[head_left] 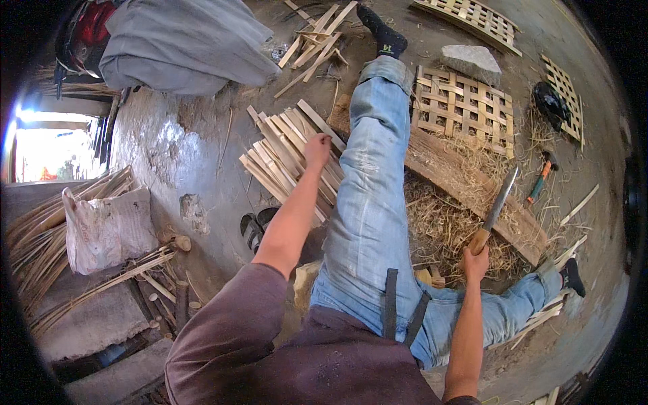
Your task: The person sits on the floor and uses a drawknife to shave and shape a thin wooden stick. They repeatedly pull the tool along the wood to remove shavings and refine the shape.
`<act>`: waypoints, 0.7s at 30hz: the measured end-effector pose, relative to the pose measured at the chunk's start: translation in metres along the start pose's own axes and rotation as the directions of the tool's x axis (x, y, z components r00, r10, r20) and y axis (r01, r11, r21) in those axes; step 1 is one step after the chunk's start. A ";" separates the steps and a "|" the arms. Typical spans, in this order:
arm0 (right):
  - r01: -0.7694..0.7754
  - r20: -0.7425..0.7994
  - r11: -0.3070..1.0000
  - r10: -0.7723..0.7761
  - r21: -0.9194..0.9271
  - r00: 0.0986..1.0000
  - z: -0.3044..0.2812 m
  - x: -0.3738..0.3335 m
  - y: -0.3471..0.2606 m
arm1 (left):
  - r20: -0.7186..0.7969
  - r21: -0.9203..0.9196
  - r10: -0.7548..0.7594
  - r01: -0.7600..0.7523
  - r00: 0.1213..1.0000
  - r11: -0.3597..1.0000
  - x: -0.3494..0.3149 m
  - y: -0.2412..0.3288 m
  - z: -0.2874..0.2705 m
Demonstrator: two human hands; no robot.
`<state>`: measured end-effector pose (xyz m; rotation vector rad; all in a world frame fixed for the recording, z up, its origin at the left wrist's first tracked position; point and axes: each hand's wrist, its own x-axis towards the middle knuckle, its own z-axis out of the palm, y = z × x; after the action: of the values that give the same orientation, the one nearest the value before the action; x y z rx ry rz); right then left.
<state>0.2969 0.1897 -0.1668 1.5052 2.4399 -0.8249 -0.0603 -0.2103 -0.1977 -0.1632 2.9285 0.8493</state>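
Note:
My right hand [475, 263] is wrapped round the wooden handle of a knife [501, 199], whose long blade points away from me over a wooden plank [466, 175]. To the left of my outstretched leg, my left hand [318, 150] is above a pile of split bamboo strips [287, 145]. Its fingers are curled closed; what they hold, if anything, is hidden. Thin bamboo shavings [439, 229] lie heaped around the plank between my legs.
Woven bamboo panels [466, 111] lie at the far right, near a stone block [471, 62] and a hammer [542, 177] with an orange and green handle. Sandals [254, 229] sit left of my leg. A white sack [108, 229] rests by bamboo bundles at left.

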 end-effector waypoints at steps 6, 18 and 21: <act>0.082 -0.027 0.996 -0.082 0.017 0.996 0.009 0.000 0.008 | -0.074 0.217 -0.280 0.289 0.957 0.932 -0.002 0.044 0.037; 0.054 -0.020 0.998 -0.053 0.018 0.998 0.001 -0.004 -0.002 | 0.043 0.087 -0.400 0.395 0.916 0.914 -0.009 0.046 0.009; 0.084 -0.060 0.996 -0.084 -0.010 0.995 0.002 -0.008 0.000 | 0.069 0.112 -0.458 0.449 0.886 0.886 -0.001 0.044 0.021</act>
<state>0.3006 0.1823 -0.1653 1.4545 2.5631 -0.7950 -0.0639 -0.1614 -0.1921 -0.7469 2.6577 0.6229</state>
